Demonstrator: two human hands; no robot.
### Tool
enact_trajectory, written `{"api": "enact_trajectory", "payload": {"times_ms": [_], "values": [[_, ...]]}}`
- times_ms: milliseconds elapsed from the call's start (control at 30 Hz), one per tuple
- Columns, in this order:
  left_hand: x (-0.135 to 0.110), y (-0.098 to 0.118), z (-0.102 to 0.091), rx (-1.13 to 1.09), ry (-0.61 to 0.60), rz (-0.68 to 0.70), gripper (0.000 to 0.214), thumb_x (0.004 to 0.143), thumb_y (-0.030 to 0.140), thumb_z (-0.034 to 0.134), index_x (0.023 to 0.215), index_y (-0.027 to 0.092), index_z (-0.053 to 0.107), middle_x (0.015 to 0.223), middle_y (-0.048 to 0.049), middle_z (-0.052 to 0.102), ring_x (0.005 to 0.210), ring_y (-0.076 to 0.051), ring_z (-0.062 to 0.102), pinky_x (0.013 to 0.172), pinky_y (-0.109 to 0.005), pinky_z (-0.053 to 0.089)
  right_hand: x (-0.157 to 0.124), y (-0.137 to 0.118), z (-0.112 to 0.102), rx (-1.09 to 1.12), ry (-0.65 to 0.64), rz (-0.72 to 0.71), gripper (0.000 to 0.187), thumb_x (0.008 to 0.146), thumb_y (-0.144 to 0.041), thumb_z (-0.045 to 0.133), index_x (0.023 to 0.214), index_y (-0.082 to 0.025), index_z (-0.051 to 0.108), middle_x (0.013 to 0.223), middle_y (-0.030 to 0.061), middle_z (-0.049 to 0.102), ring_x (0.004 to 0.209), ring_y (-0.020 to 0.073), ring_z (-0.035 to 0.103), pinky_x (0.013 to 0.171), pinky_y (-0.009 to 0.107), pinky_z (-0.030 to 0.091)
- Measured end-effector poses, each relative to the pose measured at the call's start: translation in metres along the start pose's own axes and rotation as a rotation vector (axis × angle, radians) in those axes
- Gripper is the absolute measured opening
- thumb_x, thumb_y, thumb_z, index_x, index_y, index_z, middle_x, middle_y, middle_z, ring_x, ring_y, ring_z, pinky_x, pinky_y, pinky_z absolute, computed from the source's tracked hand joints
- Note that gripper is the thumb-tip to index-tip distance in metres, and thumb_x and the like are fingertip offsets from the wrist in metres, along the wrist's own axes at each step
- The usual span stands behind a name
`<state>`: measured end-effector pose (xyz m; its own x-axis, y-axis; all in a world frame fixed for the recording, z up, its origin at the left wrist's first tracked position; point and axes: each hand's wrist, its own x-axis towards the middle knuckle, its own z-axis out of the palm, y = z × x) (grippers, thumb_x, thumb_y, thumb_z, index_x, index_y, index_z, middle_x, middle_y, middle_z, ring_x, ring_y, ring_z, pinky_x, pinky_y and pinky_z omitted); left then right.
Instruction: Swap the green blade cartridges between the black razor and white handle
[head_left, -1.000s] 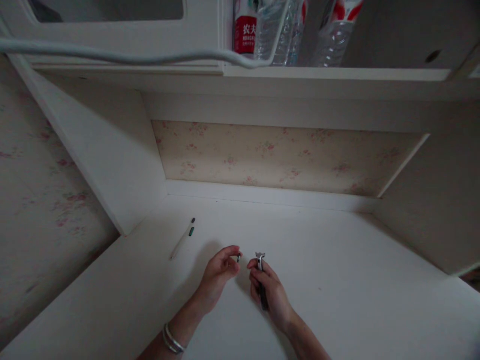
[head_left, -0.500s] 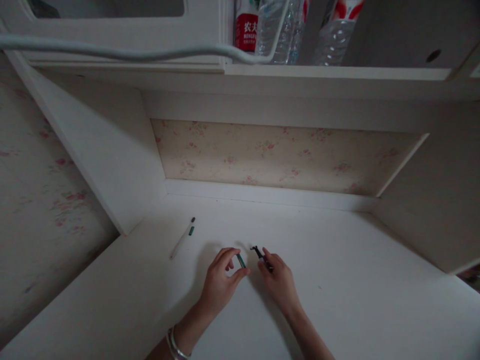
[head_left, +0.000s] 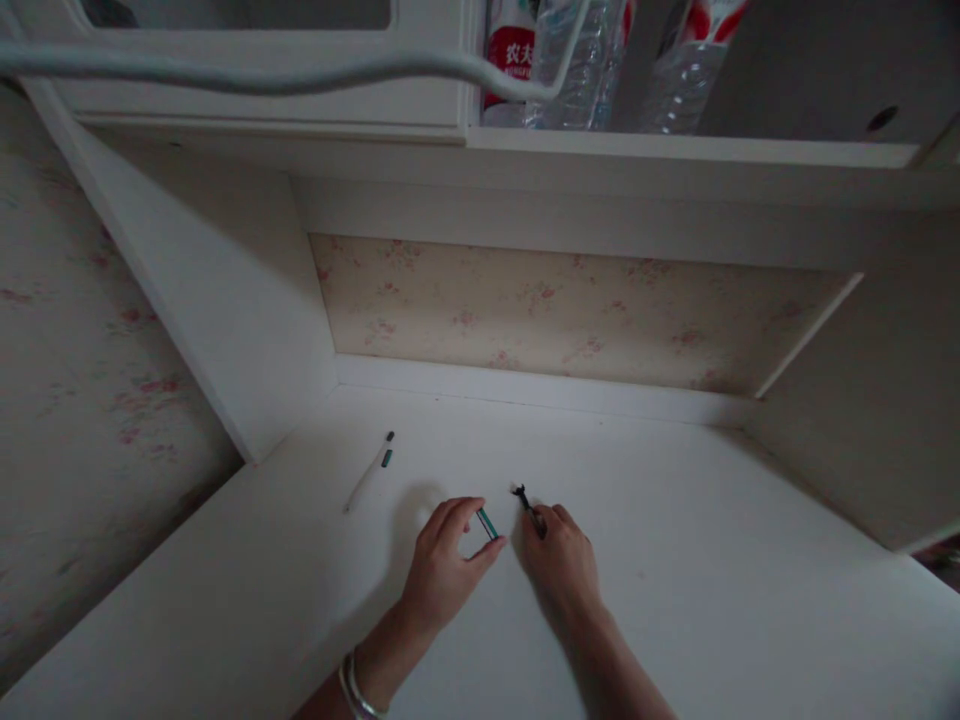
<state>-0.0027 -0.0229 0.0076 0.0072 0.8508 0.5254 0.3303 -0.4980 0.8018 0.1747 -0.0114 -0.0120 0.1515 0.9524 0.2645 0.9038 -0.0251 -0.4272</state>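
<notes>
Between thumb and fingertips, my left hand (head_left: 446,560) pinches the two ends of a small thin teal and dark bar (head_left: 487,524), which looks like a razor blade cartridge. My right hand (head_left: 561,550), low at the tabletop, closes around a slim black handle with a small forked head (head_left: 522,494), apparently a razor handle. Its lower part is hidden by my fingers. Bar and handle are apart. Farther left lies a thin pale stick (head_left: 366,482) with a dark tip (head_left: 390,436), and a short teal and dark piece (head_left: 387,458) rests beside it.
The white desktop (head_left: 675,600) runs between a left side panel (head_left: 210,290) and a right one (head_left: 847,440). Overhead, a shelf (head_left: 675,148) carries plastic bottles (head_left: 574,70). A pale curved tube (head_left: 262,75) crosses in front of the cabinet.
My right hand has moved slightly right and lowered the black handle toward the desk, away from my left hand. My left hand still holds the teal bar, now turned a little. The view has shifted slightly.
</notes>
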Motion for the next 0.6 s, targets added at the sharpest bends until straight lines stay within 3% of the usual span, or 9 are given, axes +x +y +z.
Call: {"api": "enact_trajectory", "payload": {"times_ms": [267, 400, 600], "values": [[0.000, 0.001, 0.000, -0.004, 0.037, -0.006, 0.037, 0.070, 0.031, 0.075, 0.104, 0.023, 0.065, 0.096, -0.0081, 0.064, 0.075, -0.021, 0.054, 0.077, -0.034, 0.045, 0.002, 0.005, 0.001, 0.145, 0.045, 0.012, 0.030, 0.090, -0.038, 0.045, 0.101, -0.020, 0.066, 0.089, 0.0074, 0.066, 0.073, 0.0197, 0.061, 0.065, 0.028, 0.040], [0.000, 0.000, -0.001, 0.015, 0.039, -0.001, 0.037, 0.070, 0.031, 0.075, 0.105, 0.023, 0.064, 0.095, -0.0076, 0.064, 0.075, -0.021, 0.055, 0.077, -0.034, 0.045, -0.001, -0.002, -0.001, 0.455, 0.058, -0.035, 0.035, 0.090, -0.044, 0.044, 0.092, -0.019, 0.067, 0.084, 0.0070, 0.065, 0.071, 0.0196, 0.058, 0.065, 0.028, 0.040], [0.000, -0.001, 0.001, 0.064, 0.015, 0.001, 0.038, 0.072, 0.029, 0.074, 0.107, 0.024, 0.063, 0.095, -0.0068, 0.064, 0.077, -0.021, 0.056, 0.076, -0.034, 0.045, -0.012, -0.020, -0.003, 0.888, -0.131, -0.062, 0.033, 0.087, -0.047, 0.054, 0.081, -0.018, 0.070, 0.077, 0.0051, 0.063, 0.072, 0.0196, 0.054, 0.064, 0.028, 0.039]]}}
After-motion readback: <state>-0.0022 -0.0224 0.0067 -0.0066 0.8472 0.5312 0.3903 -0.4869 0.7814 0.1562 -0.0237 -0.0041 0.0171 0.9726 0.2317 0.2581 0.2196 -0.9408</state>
